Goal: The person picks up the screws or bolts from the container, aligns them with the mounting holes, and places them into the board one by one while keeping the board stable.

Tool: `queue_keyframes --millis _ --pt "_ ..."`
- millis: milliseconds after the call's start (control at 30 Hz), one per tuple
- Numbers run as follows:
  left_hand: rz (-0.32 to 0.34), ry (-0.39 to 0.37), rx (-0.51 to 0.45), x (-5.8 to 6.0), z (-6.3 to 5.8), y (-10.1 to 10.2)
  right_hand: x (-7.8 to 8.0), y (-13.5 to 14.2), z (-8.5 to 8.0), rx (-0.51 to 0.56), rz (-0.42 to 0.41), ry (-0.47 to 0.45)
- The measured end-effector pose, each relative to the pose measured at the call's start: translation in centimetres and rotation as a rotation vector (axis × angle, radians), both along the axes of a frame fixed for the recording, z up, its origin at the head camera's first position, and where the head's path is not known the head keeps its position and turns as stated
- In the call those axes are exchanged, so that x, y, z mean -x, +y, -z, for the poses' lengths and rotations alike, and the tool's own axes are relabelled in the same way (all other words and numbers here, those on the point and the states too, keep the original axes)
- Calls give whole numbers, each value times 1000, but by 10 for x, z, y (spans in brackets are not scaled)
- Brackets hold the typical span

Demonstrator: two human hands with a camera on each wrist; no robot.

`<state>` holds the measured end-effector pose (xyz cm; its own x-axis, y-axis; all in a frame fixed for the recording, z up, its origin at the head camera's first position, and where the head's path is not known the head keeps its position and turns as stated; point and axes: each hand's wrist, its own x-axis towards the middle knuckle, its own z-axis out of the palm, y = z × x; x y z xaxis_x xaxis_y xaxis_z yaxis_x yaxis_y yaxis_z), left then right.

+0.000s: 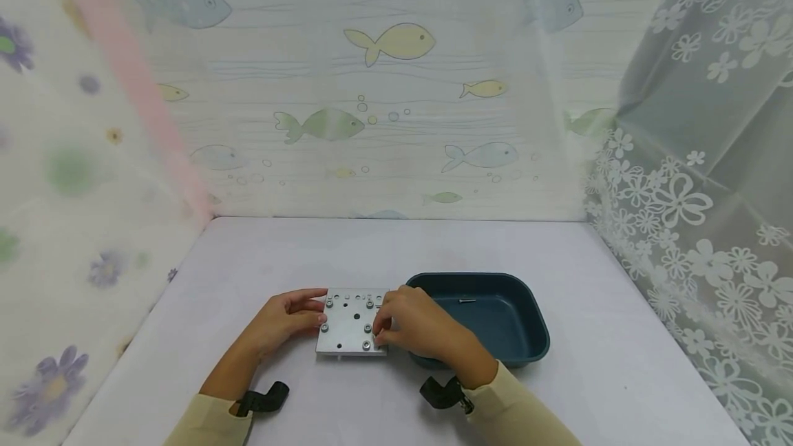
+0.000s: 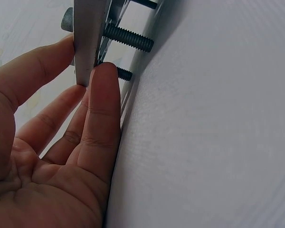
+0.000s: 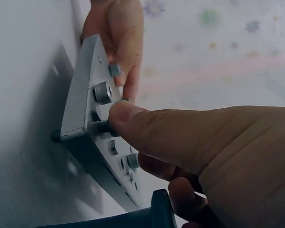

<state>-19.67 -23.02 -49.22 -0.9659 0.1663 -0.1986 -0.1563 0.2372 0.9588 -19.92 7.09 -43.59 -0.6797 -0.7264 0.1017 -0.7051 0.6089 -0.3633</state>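
Note:
A silver metal plate (image 1: 344, 336) stands slightly above the white table, with several socket-head bolts (image 3: 103, 93) set in its holes. My left hand (image 1: 283, 322) grips its left edge, thumb on the upper face and fingers underneath. In the left wrist view, threaded bolt ends (image 2: 129, 38) stick out below the plate. At the plate's right edge, my right hand (image 1: 418, 321) pinches a bolt (image 3: 102, 127) between thumb and index finger; its dark thread shows at a hole, while the fingertips hide the head.
A dark blue tray (image 1: 540, 325) sits just right of the plate, under and beside the right forearm. A small screw (image 1: 467, 301) lies inside it. Fish-patterned cloth (image 1: 396, 157) hangs behind the table (image 1: 297, 246), and lace curtain (image 1: 700, 281) borders the right side.

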Motion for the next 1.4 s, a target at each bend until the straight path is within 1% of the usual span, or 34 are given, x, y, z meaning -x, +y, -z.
queue_keyframes --millis 233,367,433,567,667,867,967,1067,1267,1400 --pt "0 0 26 1 1 -1 -2 -2 1 -5 14 -12" --pt "-11 -7 29 1 4 0 -2 -1 0 -16 17 -10" --pt "-16 -12 23 1 4 1 -1 1 -2 -13 20 -23" --pt "-15 -16 20 1 5 2 1 10 -10 25 36 -87" --pt "-18 -17 19 1 4 2 5 19 -16 61 38 -120" --pt "-35 -19 28 0 1 2 15 38 -29 102 55 -136" --pt "-19 -1 26 0 1 1 18 47 -36 127 67 -161" --pt "-8 10 16 0 0 1 23 55 -42 154 62 -176" --pt "-15 2 13 -1 0 2 33 67 -43 196 86 -230" --pt "-15 4 27 0 0 2 40 75 -40 198 109 -229"
